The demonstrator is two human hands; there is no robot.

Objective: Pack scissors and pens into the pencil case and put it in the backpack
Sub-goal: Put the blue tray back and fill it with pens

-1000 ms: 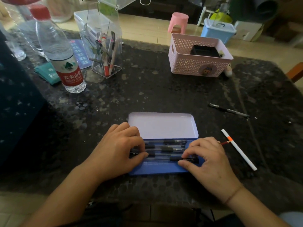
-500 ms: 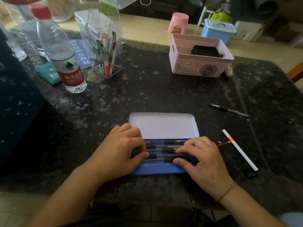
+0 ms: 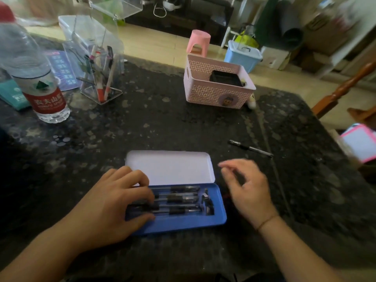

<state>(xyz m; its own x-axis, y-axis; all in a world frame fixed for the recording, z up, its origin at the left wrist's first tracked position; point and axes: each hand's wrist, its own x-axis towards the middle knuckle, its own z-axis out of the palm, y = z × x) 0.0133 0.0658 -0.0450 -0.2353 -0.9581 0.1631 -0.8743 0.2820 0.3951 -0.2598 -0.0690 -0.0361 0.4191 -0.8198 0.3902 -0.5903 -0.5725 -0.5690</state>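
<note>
The blue pencil case [image 3: 183, 223] lies flat on the dark stone table, its white-lined lid [image 3: 171, 167] swung back. Several black-grip pens [image 3: 181, 199] lie side by side in it. At its right end sits a small metal-and-black item [image 3: 206, 202] that I cannot identify. My left hand [image 3: 114, 202] holds the case's left end, bent fingers on the pens and thumb against the front wall. My right hand [image 3: 248, 190] hovers just right of the case, blurred, with loose fingers holding nothing. One black pen [image 3: 251, 148] lies on the table beyond it.
A pink basket [image 3: 213, 94] with a black box stands at the back. A water bottle [image 3: 40, 84] and a clear holder [image 3: 97, 68] with pens stand at back left. A pink-framed board [image 3: 360, 145] and a wooden chair [image 3: 345, 88] are off the table's right edge.
My right hand has lifted off the pens and moved right, out of the case. My left hand stays on the case's left end. The view has shifted to the right.
</note>
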